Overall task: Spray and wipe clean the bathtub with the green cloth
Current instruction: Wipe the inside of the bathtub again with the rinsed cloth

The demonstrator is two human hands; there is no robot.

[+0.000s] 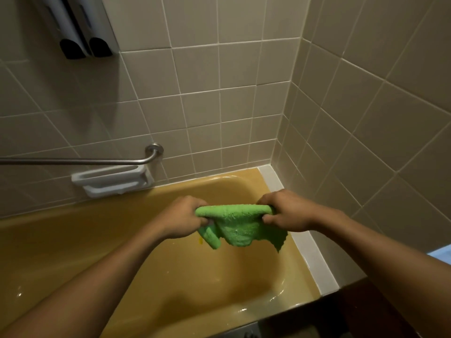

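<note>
A fluffy green cloth hangs in the air above the end of a mustard-yellow bathtub. My left hand grips its left end with curled fingers. My right hand grips its right end, and the top edge is stretched between the two hands. The rest of the cloth droops in folds below them. The tub's inner surface shines with a few wet glints near its front rim. No spray bottle is in view.
Beige tiled walls close the tub's far side and right end. A steel grab bar runs along the far wall above a white soap holder. Two wall dispensers hang at the top left. A white sealing strip edges the tub's right end.
</note>
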